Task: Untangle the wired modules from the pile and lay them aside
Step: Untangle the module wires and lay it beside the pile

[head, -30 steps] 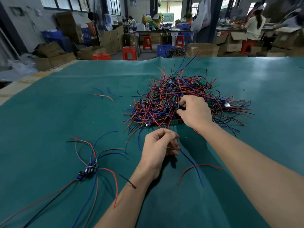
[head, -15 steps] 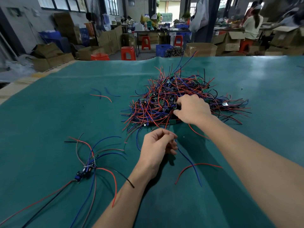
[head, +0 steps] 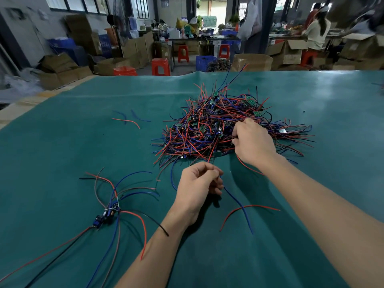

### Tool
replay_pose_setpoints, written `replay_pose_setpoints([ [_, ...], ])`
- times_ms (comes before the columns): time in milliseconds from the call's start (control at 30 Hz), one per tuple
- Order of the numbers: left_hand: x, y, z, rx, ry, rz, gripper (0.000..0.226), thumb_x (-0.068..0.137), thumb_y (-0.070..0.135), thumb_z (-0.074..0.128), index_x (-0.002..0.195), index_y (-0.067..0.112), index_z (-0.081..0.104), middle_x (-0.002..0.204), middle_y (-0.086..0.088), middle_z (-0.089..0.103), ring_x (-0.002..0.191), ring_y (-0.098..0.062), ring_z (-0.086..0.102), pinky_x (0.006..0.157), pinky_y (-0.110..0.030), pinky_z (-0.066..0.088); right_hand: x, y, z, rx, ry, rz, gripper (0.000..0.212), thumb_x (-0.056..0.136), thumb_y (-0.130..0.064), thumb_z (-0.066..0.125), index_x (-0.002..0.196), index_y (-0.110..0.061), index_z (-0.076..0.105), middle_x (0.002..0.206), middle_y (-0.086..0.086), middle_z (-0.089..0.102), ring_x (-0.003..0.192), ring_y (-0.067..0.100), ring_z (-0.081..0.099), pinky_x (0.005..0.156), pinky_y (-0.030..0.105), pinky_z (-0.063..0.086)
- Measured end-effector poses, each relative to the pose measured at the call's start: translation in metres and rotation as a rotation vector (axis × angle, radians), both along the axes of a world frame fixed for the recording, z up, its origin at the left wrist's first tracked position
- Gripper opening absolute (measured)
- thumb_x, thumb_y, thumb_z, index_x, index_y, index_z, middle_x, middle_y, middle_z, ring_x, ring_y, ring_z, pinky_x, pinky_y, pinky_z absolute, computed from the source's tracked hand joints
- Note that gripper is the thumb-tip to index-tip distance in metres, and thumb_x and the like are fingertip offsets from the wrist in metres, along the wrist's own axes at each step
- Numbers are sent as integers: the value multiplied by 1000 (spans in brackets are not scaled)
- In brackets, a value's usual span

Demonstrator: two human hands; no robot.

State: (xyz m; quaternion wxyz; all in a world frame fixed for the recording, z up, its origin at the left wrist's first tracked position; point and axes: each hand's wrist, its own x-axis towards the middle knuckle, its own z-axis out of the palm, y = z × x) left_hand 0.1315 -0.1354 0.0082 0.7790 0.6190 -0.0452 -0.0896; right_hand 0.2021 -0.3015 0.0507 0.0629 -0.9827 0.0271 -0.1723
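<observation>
Both hands are working: the left hand (head: pixel 198 183) is pinching a blue wire (head: pixel 236 201), the right hand (head: pixel 252 143) is curling into the pile (head: pixel 218 125), fingertips hidden among thin glossy wires on the green mat (head: pixel 62 152). Freed modules (head: pixel 107 214) are lying left.

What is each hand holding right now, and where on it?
The left hand pinches a blue wire near its upper end. The right hand grips wires at the near edge of the tangled pile; which ones cannot be told.
</observation>
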Motion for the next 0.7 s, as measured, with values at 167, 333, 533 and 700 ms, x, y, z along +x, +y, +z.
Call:
replay_pose_setpoints([
  [167,1,0,-1,-2,2,5,20,94,-8,50,82,1,63,60,-7,58,53,-15,56,48,-20,47,-6,-5,0,93,-25,19,14,98,-19,62,112,-15,60,113,7,68,105,35,60,81,43,50],
  [333,2,1,-5,-1,-10,21,17,91,-9,53,85,3,64,67,-8,62,61,-16,59,55,-23,52,-19,-22,4,177,-60,6,36,94,-18,66,127,-18,51,116,9,67,110,37,60,90,45,48],
  [533,4,1,-7,-25,-12,5,15,89,-11,58,88,3,64,76,-13,66,70,-21,64,59,-24,54,-52,-54,8,502,-290,-41,30,84,-9,74,109,-23,68,90,-3,70,84,23,71,90,43,56],
  [700,1,0,-6,0,-27,-40,13,91,-10,54,94,-1,63,76,-15,72,68,-20,69,59,-23,54,-89,-73,8,1320,-772,-94,27,75,0,72,81,-26,70,74,-11,70,67,13,71,78,40,63],
])
